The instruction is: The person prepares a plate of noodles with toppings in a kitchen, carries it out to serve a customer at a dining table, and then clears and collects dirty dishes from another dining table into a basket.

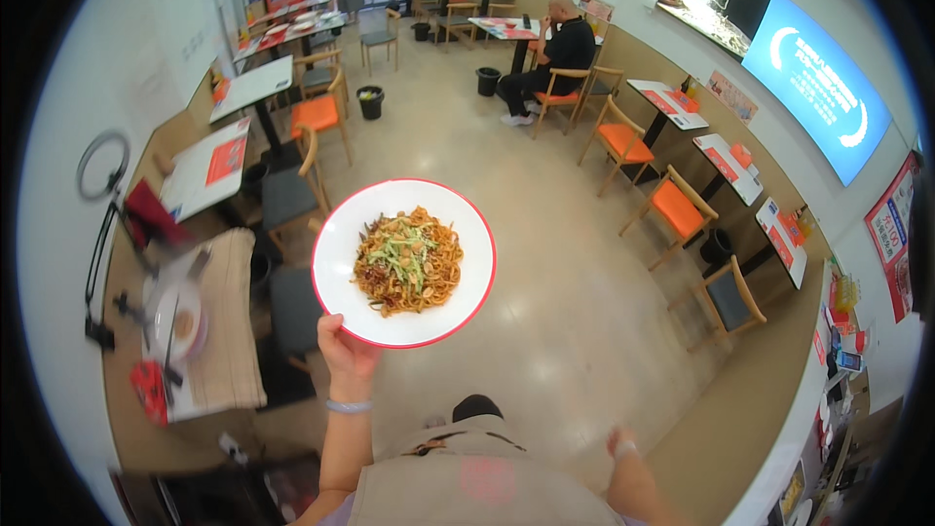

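My left hand (348, 352) carries a wide white plate (332, 270) with a red rim, gripping its near-left edge with the thumb on top and the other fingers hidden underneath. In the middle of the plate lies a mound of sauced noodles (438, 274), topped with shredded green vegetable (400, 257) and what look like peanuts. A pale bangle circles the left wrist. My right hand (619, 440) hangs low at my side above the floor, away from the plate. It is small and blurred, so its finger pose is unclear, and nothing shows in it.
A tiled floor aisle (526, 234) runs ahead between tables. Wooden chairs (676, 208) line the right; more chairs (318, 113) stand left. A seated person (566, 51) is ahead right. Black bins (370, 102) stand on the floor. A cloth-covered table (226, 321) is near left, a counter (785, 438) near right.
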Tool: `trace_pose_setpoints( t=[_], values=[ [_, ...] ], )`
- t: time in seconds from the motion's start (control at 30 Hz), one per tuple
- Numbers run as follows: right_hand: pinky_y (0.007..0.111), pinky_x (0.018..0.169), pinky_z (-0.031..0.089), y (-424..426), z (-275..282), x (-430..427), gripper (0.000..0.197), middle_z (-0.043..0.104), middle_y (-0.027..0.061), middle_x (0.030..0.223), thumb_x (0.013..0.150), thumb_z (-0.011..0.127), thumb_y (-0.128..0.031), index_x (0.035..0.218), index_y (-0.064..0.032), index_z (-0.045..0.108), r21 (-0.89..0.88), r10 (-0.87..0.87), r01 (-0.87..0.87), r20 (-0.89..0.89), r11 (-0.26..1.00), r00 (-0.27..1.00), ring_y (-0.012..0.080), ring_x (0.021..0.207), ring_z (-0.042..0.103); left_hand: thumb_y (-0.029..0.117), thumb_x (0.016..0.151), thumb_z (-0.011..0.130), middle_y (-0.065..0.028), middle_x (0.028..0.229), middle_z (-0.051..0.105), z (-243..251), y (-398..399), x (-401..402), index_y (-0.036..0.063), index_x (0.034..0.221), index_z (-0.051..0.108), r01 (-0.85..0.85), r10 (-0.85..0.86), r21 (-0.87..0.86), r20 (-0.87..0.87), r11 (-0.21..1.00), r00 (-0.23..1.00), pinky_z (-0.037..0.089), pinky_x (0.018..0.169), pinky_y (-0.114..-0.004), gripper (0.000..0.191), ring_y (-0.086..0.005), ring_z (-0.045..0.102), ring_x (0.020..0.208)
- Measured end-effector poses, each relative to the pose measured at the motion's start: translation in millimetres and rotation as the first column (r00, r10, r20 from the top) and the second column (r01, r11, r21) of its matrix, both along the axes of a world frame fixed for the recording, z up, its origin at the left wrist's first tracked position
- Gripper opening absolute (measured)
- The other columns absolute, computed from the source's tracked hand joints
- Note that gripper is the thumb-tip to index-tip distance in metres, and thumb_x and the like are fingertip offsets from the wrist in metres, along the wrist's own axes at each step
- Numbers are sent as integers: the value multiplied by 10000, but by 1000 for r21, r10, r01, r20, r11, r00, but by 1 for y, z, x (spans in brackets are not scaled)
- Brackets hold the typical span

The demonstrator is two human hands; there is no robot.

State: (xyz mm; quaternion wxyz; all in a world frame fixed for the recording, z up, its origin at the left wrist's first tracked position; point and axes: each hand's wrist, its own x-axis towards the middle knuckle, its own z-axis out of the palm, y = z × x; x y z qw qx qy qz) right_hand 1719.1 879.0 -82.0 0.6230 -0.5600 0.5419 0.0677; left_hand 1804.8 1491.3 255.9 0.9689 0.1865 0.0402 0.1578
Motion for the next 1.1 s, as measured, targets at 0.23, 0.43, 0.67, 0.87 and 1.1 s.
trace_pose_setpoints(
  t=[0.23, 0.43, 0.67, 0.87, 1.1],
  values=[
    [320, 460, 428, 24, 27, 55, 230, 524, 51, 654, 778, 602, -287, 834, -68, 556, -158, -331, 293, -373, 943, 867, 188, 546, 506, 218, 702, 500, -139, 1216, 506, -4, 21, 275, 8, 1246, 417, 62, -62, -39, -18, 997, 998, 383, 967, -441, 588, -314, 480, 1122],
    [305, 573, 466, 74, -18, 405, 215, 566, 54, 816, 764, 614, -147, 948, -39, 590, -205, 516, -565, -249, 799, 820, 169, 677, 528, 250, 697, 513, -133, 1259, 473, 15, 46, 485, 11, 1254, 407, 100, -102, -53, -54, 994, 993, 363, 980, -446, 615, -308, 452, 1154],
    [256, 627, 464, 306, 132, 868, 378, 622, 54, 879, 653, 538, 71, 1002, -36, 637, -137, 589, -588, 389, 797, 708, 129, 716, 551, 237, 697, 509, -142, 1271, 459, -4, 97, 718, 0, 1276, 376, 152, -151, 10, -58, 988, 987, 349, 993, -442, 640, -311, 442, 1162],
    [324, 855, 451, 449, 298, 1031, 408, 553, 101, 1132, 889, 524, -232, 1241, -42, 446, 253, 325, -657, 711, 710, 624, 191, 1023, 530, 232, 698, 500, -155, 1269, 459, -9, 135, 924, -24, 1269, 370, 225, -222, 40, -70, 974, 973, 332, 1000, -454, 639, -325, 434, 1165],
    [387, 901, 425, 526, 327, 1247, 496, 486, 99, 1213, 915, 459, -234, 1347, -73, 276, 372, 70, -716, 860, 591, 505, 207, 1061, 512, 210, 677, 530, -164, 1247, 471, -25, 162, 1178, -27, 1247, 389, 416, -410, 44, -113, 908, 905, 338, 997, -452, 634, -322, 450, 1148]
  ],
)
